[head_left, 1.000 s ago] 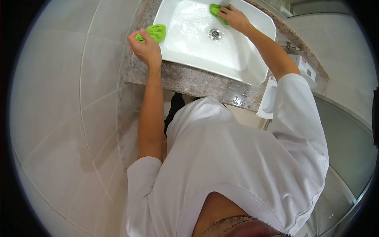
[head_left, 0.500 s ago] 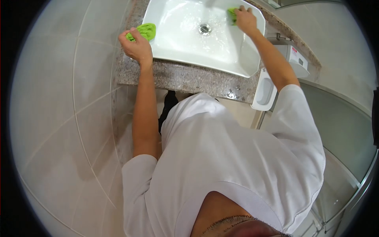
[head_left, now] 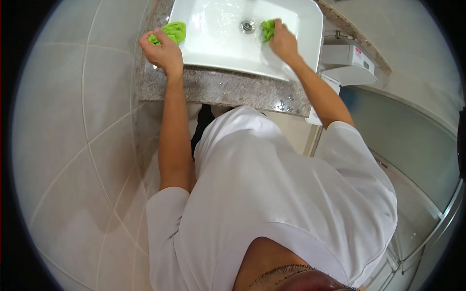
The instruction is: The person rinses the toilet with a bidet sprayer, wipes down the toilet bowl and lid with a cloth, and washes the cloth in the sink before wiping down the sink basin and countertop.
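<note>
A white rectangular sink (head_left: 223,53) sits on the stone counter, with water shining on its bottom around the metal drain (head_left: 247,26). My left hand (head_left: 164,52) is closed around a crumpled bright green cloth (head_left: 174,32) at the sink's left rim. Inside the basin, just right of the drain, my right hand (head_left: 284,44) grips a second bunched green cloth (head_left: 267,30). The fingertips of that hand are partly hidden.
Speckled granite counter (head_left: 228,89) runs along the sink's front, with water drops on it. At right are a white box-shaped fixture (head_left: 350,57) and a frosted glass panel (head_left: 403,131). A tiled wall (head_left: 63,116) stands close on the left.
My right hand and its green cloth have moved left and down from the basin's right side to near the drain. The left hand still holds its cloth at the rim. The view has shifted slightly.
</note>
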Tool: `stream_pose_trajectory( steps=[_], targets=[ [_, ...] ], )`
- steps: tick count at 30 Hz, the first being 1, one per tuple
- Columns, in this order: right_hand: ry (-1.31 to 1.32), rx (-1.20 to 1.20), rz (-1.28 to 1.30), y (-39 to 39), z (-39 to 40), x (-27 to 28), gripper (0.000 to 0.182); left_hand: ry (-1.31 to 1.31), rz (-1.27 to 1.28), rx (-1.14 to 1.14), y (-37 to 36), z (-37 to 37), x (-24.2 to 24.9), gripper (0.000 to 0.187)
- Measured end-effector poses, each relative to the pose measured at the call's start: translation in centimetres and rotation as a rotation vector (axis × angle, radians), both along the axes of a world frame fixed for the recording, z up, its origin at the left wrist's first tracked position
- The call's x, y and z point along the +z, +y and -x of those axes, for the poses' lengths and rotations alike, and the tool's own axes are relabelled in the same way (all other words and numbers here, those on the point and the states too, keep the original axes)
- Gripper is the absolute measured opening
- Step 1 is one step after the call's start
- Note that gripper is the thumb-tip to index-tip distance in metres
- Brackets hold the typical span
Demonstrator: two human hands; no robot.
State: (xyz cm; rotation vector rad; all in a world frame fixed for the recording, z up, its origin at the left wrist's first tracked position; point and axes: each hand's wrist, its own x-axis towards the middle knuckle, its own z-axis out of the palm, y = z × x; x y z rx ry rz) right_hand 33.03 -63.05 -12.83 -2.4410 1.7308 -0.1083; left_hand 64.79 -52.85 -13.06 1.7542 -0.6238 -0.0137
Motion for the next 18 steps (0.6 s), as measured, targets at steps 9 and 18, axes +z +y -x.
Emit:
stream_pose_trajectory(
  steps=[9, 18],
  targets=[
    [0.562, 0.155, -0.182, 2.1, 6.9, 1.8, 0.034, 0.035, 0.013, 0.017, -0.2, 0.0, -0.3, 0.032],
    [-0.104, -0.260, -0.110, -0.1, -1.6, -0.5, 0.040, 0.050, 0.034, 0.002, -0.3, 0.2, 0.3, 0.024]
  ],
)
